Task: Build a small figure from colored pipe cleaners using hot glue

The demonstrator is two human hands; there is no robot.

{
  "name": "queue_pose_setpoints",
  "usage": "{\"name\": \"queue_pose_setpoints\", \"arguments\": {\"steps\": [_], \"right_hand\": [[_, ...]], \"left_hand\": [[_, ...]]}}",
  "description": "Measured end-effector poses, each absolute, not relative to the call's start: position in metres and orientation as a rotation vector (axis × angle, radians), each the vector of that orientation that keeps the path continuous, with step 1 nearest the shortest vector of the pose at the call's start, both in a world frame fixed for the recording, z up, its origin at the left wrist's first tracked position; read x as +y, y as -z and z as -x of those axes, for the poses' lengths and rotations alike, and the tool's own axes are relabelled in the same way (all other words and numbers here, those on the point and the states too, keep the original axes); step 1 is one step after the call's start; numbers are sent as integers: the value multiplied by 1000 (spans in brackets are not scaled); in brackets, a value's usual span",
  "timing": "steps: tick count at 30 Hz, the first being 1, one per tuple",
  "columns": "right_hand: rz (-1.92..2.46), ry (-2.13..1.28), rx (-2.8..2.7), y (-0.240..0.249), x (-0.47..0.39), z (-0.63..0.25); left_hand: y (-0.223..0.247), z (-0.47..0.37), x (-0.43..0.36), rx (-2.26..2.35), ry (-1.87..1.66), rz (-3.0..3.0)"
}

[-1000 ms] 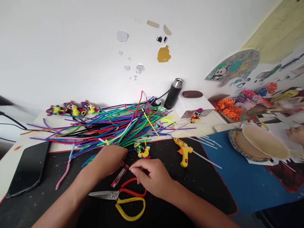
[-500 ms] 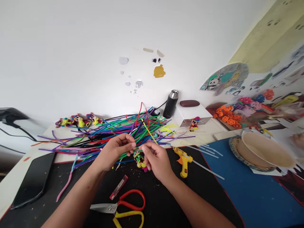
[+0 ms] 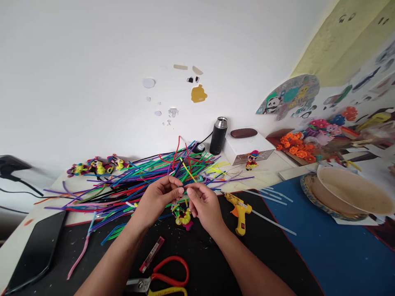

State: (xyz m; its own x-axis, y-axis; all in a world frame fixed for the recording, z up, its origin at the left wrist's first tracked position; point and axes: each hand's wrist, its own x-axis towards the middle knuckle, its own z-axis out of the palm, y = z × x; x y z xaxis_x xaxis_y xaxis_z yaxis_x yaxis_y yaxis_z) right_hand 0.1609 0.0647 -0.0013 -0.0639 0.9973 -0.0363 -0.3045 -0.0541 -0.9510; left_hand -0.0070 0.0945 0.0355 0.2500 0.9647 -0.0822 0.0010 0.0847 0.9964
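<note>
We see the left hand (image 3: 156,201) and the right hand (image 3: 206,205) with thumbs and forefingers pressed together, fingertips almost meeting; whether the fingers pinch anything, we cannot tell. Just below them, toward the far edge of the black mat (image 3: 273,242), we find the yellow-and-green figurine (image 3: 186,218). The glue gun (image 3: 241,211) lies near the mat's far right corner, the scissors (image 3: 148,283) toward its near edge. Beyond, we note colourful fuzzy stems (image 3: 148,174) heaped along the tabletop's (image 3: 268,170) far edge.

Left hand (image 3: 156,200), right hand (image 3: 206,207) close beside, coloured stems (image 3: 151,174) behind; scissors (image 3: 156,276) below
</note>
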Motion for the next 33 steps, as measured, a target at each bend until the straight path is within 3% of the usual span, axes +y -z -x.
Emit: {"name": "queue_pose_setpoints", "arguments": {"steps": [11, 33], "right_hand": [[937, -1553, -934, -2, 63, -167], [992, -1425, -938, -7, 61, -170]], "left_hand": [[-37, -4, 85, 988, -923, -1152], [-39, -8, 78, 965, -882, -1201]]}}
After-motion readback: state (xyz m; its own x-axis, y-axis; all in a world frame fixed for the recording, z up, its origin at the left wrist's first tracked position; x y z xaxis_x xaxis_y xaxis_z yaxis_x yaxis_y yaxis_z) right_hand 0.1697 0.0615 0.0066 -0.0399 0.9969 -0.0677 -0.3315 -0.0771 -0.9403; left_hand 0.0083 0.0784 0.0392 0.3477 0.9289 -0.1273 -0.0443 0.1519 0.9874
